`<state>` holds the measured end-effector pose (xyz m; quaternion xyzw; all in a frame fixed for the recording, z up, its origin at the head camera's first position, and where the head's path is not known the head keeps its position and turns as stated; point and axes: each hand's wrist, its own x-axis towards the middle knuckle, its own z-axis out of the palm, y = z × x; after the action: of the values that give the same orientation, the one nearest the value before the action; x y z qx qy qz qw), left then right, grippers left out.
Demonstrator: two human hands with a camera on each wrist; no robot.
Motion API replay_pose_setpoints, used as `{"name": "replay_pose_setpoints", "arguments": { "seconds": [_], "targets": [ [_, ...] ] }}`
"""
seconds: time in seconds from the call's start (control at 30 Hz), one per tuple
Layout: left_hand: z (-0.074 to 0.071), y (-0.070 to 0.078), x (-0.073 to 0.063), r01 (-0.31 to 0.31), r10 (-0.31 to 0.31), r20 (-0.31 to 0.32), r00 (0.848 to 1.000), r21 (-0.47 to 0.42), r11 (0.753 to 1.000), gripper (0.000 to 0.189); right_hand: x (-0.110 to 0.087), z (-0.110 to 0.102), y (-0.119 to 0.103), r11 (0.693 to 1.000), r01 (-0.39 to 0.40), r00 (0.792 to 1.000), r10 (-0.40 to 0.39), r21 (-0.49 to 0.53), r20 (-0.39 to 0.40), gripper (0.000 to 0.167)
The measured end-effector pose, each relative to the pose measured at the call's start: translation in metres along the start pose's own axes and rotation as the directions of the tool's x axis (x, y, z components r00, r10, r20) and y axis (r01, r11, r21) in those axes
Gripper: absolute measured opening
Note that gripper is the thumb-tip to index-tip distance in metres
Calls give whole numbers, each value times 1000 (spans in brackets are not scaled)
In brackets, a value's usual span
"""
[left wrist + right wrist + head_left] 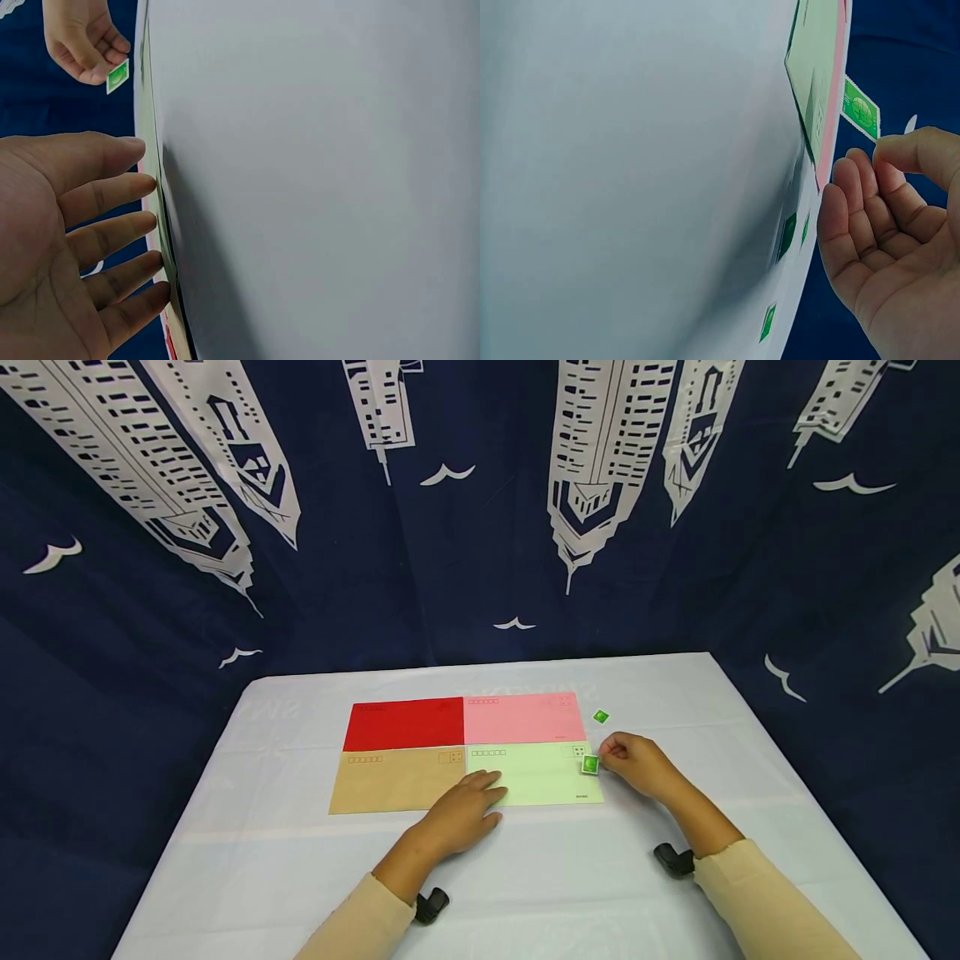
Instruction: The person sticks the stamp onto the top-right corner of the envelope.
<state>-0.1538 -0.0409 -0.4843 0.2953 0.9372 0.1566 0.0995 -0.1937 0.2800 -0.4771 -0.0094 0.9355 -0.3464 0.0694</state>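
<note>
My right hand (637,763) pinches a small green postage stamp (590,764) with a white edge between thumb and forefinger. It holds the stamp over the right edge of the pale green envelope (547,785), just below that envelope's printed stamp box. In the right wrist view the stamp (862,109) hangs clear of the table at the thumb tip. My left hand (462,810) lies with fingers spread at the seam between the pale green envelope and the tan envelope (390,785). In the left wrist view its straight fingertips (154,221) touch the envelopes.
Behind these lie a red envelope (405,724) and a pink envelope (525,718), edge to edge. A loose green stamp (601,716) is right of the pink one. More green stamps (767,322) lie on the white tabletop (247,860). A dark blue patterned cloth (465,552) hangs behind.
</note>
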Motion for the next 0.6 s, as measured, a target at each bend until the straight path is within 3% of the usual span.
{"name": "replay_pose_setpoints", "arguments": {
  "seconds": [0.6],
  "targets": [
    [2,-1,8,-9,11,-30,999,61,998,42,9,5,-7,999,42,999,-42,-26,-6,9]
  ]
}}
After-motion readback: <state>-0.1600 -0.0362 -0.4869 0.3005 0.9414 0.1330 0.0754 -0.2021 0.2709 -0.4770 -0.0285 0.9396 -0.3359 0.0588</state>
